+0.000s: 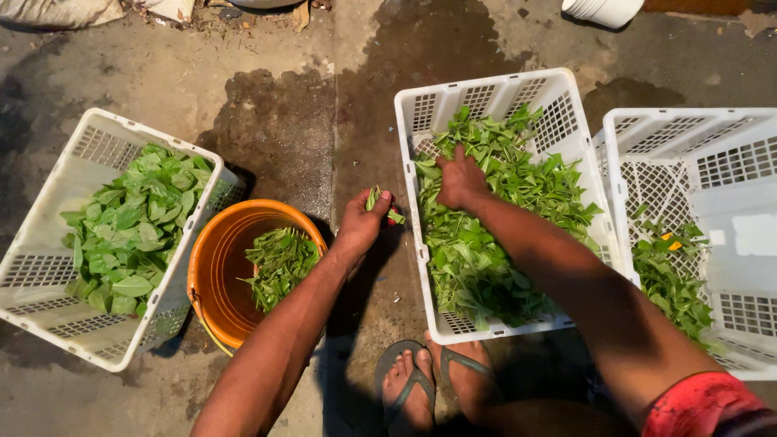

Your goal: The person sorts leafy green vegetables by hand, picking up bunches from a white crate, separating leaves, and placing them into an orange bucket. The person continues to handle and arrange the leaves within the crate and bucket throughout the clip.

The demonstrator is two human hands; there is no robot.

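Leafy sprigs (477, 243) in middle crate (486, 89); hands: right (460, 180) reaching in, left (362, 222) gripping some.

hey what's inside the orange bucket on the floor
The orange bucket holds a small heap of narrow green leaves against its right side. Bare orange wall shows around them. Whatever lies beneath the heap is covered.

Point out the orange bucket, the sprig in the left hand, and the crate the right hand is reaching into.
orange bucket (212, 267), head view, on its bare inner wall.
sprig (373, 197), head view, on its leaves above the fingers.
middle crate (494, 87), head view, on its white far rim.
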